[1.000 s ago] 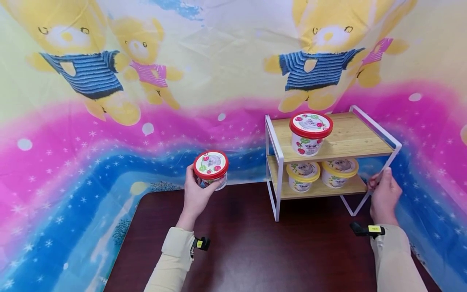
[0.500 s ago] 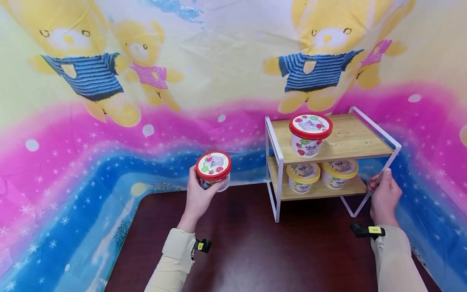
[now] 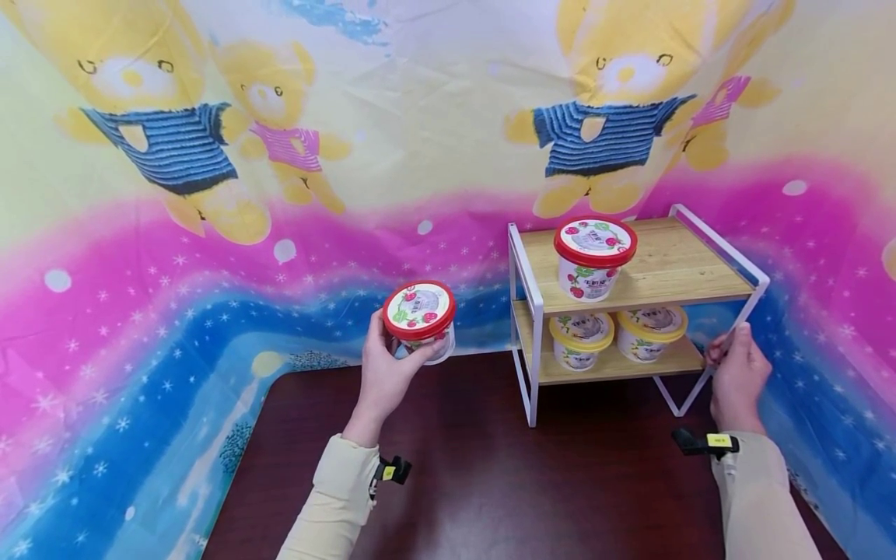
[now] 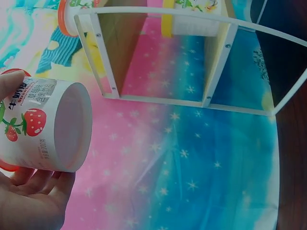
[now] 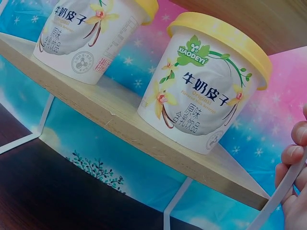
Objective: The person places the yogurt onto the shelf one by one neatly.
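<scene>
My left hand (image 3: 388,381) grips a red-lidded tub with strawberry print (image 3: 420,315), held up left of a two-tier shelf rack (image 3: 693,253). In the left wrist view the tub's (image 4: 38,122) pale base faces the rack, with thumb on one side and fingers on the other. My right hand (image 3: 742,373) holds the white metal frame at the rack's right side; its fingers (image 5: 293,154) curl round the bar in the right wrist view. Another red-lidded tub (image 3: 595,260) stands at the left of the upper board. On the lower board stand two yellow-lidded tubs, one left (image 3: 581,342), one right (image 3: 651,334).
The rack stands toward the back right of a dark reddish-brown table (image 3: 490,482). Behind and beside the table hangs a colourful backdrop (image 3: 434,140) with bears and snowflakes. The rack's white left leg (image 3: 533,365) faces the held tub.
My left hand has carried the red-lidded tub a little to the right, toward the rack, and slightly up. My right hand keeps its place on the rack's frame.
</scene>
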The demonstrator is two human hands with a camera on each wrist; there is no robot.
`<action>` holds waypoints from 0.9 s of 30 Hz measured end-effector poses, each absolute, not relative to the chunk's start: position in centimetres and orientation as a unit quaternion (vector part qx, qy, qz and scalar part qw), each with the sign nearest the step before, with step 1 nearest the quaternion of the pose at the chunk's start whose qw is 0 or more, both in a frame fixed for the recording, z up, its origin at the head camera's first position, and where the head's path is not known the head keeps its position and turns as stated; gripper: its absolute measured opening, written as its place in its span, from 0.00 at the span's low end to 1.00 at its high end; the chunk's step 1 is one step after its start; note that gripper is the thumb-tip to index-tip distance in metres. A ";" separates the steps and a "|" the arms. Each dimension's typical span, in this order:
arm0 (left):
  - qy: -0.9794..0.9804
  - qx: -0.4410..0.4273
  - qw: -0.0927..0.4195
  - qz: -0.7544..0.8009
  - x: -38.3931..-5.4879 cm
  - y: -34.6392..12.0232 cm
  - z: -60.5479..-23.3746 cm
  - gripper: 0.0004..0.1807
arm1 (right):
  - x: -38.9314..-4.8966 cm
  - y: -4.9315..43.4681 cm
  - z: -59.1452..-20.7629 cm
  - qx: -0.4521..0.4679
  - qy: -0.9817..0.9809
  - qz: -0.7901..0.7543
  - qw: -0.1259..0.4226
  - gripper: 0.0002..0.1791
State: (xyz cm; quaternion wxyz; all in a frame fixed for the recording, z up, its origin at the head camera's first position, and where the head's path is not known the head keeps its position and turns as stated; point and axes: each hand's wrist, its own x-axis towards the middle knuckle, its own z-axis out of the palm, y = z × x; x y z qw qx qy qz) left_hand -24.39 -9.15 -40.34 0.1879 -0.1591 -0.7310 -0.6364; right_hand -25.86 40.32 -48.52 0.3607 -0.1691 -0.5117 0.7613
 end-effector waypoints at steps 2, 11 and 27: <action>-0.729 -0.167 0.186 -0.638 -24.3 -8.9 -40.1 0.42 | -25.8 40.3 -48.5 -0.170 -0.511 0.762 0.360 0.30; -0.729 -0.183 0.170 -0.637 -23.4 -8.0 -39.6 0.40 | -25.8 40.3 -48.5 -0.178 -0.518 0.758 0.353 0.29; -0.715 -0.208 0.137 -0.653 -22.6 -6.2 -40.2 0.40 | -25.9 40.3 -48.5 -0.174 -0.506 0.764 0.360 0.29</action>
